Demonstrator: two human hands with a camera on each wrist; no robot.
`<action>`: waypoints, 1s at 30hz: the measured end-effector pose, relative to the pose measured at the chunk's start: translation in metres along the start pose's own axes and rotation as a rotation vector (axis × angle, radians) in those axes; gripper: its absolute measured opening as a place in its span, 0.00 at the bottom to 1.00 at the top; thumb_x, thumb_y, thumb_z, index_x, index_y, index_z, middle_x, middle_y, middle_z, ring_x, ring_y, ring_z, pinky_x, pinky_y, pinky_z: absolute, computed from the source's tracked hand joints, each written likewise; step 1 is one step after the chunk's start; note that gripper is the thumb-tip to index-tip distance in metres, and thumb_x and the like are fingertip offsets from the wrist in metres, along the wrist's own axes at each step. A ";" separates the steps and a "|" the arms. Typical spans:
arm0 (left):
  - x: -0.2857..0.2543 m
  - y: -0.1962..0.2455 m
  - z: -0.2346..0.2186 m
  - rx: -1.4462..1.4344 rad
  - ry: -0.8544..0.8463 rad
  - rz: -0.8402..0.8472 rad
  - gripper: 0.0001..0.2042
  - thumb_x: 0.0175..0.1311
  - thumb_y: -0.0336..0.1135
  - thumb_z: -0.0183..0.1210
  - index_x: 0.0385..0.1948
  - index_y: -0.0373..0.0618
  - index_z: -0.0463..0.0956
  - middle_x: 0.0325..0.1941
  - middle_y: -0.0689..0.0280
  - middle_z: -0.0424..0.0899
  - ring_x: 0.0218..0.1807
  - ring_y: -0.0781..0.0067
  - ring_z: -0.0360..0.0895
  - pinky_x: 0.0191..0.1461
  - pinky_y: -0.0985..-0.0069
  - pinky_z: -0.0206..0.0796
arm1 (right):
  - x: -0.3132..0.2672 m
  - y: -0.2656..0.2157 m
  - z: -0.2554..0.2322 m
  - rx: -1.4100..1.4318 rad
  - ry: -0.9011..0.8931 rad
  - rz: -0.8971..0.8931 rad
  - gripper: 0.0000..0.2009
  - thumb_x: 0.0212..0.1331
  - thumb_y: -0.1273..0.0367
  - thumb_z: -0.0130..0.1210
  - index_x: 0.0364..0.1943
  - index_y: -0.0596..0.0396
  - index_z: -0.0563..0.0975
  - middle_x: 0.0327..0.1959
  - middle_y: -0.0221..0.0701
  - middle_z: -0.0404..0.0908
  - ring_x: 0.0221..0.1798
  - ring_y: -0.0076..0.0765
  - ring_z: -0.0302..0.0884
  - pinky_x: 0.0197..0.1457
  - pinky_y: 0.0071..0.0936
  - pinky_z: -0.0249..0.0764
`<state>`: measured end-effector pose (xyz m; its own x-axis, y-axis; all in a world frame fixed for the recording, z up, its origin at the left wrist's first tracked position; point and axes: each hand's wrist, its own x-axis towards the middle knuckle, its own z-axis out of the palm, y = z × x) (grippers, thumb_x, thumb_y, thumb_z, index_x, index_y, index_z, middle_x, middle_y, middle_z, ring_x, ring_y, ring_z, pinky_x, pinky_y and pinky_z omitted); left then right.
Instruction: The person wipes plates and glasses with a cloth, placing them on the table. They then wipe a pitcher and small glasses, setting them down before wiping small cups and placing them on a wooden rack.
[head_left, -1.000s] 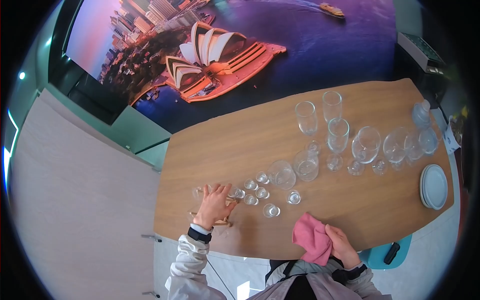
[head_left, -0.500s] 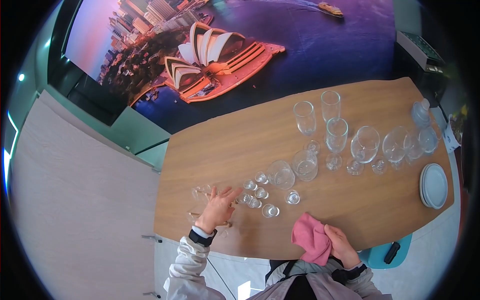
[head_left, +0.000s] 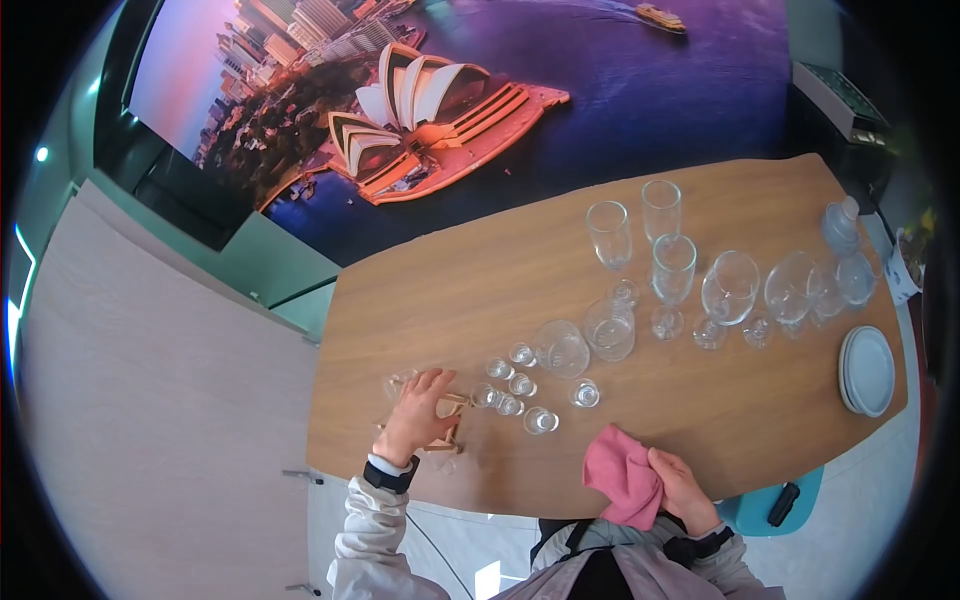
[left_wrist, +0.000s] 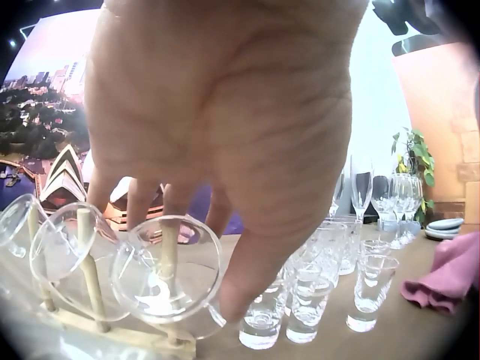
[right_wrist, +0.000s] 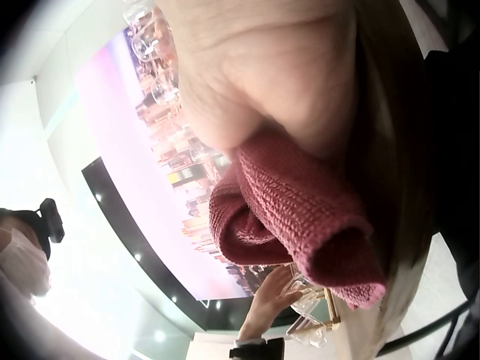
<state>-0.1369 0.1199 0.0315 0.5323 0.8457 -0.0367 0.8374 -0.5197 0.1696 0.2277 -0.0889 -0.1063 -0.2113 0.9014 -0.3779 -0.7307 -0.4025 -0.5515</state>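
Note:
My left hand hovers over a wooden rack at the table's left end, its fingers spread and loosely bent. Clear glass cups hang on the rack's pegs in the left wrist view, and the thumb tip is right at the edge of the closest cup. Several small shot glasses stand upright just right of that hand. By the front edge, my right hand grips a bunched pink cloth; in the right wrist view the cloth hangs folded out of the palm.
Two wide glass vessels stand beyond the shot glasses. Tall glasses and round-bowled stemmed glasses line the right half of the wooden table. White plates are stacked at the right end. A blue stool is below the front edge.
My left hand shifted right with a shot glass, leaving it beside the others, then came back left over the rack. The right hand and cloth have stayed put.

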 end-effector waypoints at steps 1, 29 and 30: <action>-0.001 0.000 0.000 0.001 0.000 -0.003 0.33 0.49 0.33 0.71 0.61 0.47 0.70 0.63 0.53 0.72 0.66 0.46 0.67 0.70 0.57 0.59 | 0.000 0.000 0.000 0.000 -0.002 0.002 0.21 0.77 0.59 0.42 0.58 0.65 0.71 0.54 0.36 0.79 0.54 0.29 0.79 0.58 0.30 0.77; 0.001 0.011 -0.004 -0.128 -0.020 0.062 0.29 0.48 0.25 0.68 0.58 0.47 0.73 0.62 0.54 0.70 0.65 0.46 0.67 0.65 0.57 0.66 | 0.003 0.002 -0.003 0.025 0.000 0.016 0.20 0.77 0.60 0.42 0.57 0.65 0.72 0.54 0.36 0.78 0.54 0.30 0.78 0.58 0.30 0.77; 0.002 0.010 -0.004 -0.146 0.005 0.073 0.28 0.49 0.24 0.67 0.57 0.46 0.73 0.62 0.54 0.70 0.64 0.46 0.67 0.65 0.58 0.66 | 0.003 0.002 -0.003 0.027 -0.012 0.015 0.20 0.77 0.60 0.42 0.57 0.65 0.72 0.54 0.36 0.78 0.55 0.30 0.78 0.59 0.30 0.77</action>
<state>-0.1280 0.1167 0.0371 0.5905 0.8069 -0.0144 0.7690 -0.5572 0.3133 0.2274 -0.0877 -0.1107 -0.2299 0.8974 -0.3765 -0.7445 -0.4113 -0.5258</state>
